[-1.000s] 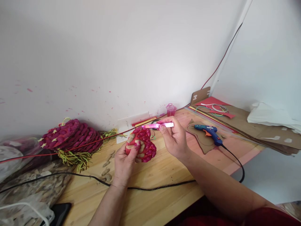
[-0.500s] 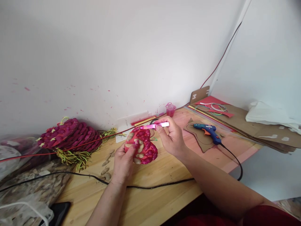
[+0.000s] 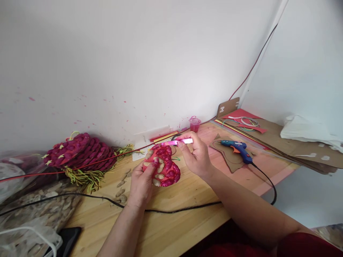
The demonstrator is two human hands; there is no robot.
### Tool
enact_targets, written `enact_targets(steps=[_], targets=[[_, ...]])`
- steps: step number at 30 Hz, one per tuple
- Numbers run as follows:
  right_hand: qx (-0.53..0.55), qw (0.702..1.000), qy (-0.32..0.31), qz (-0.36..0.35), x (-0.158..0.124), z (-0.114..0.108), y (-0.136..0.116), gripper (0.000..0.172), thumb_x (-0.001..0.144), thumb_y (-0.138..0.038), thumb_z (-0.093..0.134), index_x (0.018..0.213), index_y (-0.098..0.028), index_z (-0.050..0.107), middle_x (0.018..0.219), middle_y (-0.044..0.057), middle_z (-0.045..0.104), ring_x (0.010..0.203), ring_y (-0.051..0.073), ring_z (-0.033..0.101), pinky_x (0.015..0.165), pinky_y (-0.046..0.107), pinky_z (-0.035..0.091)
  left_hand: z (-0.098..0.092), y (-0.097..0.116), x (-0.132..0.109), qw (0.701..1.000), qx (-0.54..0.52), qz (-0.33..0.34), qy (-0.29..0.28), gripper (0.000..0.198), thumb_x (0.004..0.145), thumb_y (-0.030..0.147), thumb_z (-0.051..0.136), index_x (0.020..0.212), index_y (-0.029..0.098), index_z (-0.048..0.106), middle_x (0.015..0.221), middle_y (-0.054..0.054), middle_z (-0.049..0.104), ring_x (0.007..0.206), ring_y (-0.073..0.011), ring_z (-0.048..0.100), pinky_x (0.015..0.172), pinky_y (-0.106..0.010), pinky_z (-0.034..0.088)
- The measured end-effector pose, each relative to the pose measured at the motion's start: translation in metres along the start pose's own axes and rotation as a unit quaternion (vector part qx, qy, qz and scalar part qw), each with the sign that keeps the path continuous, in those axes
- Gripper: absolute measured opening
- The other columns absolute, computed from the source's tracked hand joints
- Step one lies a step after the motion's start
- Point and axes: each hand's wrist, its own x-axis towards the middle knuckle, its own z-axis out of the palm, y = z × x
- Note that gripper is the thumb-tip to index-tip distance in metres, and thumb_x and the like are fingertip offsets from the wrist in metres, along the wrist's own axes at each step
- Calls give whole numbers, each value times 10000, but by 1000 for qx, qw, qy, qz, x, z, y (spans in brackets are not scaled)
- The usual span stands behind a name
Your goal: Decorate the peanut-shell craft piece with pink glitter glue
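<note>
My left hand [image 3: 143,176] grips a red piece covered with peanut shells [image 3: 167,167] by its left side, thumb on the front. The shells along its top and right side are wet magenta; those near my thumb are bare tan. My right hand [image 3: 195,153] pinches a white-handled paintbrush [image 3: 184,141], stained pink toward its tip. That tip touches or nearly touches the piece's upper edge. Behind, by the wall, stands a clear plastic cup [image 3: 195,124] with magenta paint. Several loose peanut shells [image 3: 122,194] lie on the wooden table [image 3: 171,232] left of my left hand.
A stack of magenta shell-covered pieces [image 3: 91,153] with yellow-green yarn [image 3: 83,178] sits at left. Nearer is a bag of peanut shells [image 3: 48,207] beside a black device [image 3: 70,239]. A blue glue gun [image 3: 237,148] rests on cardboard at right. Its black cable [image 3: 184,208] crosses the table.
The brush tip has shifted slightly to the right along the upper edge of the shell-covered piece. Both hands keep nearly the same place and grip.
</note>
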Motion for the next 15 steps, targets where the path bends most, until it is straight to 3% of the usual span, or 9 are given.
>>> enact_targets(steps=[15], targets=[[21, 999, -4, 45, 3, 0, 5, 130, 999, -339, 576, 987, -222, 631, 932, 40, 710, 885, 194, 672, 817, 334, 517, 0, 0, -1, 1000, -9, -15, -7, 458, 583, 341, 958, 932, 120, 759, 770, -78, 790, 598, -210, 743, 623, -305, 617]])
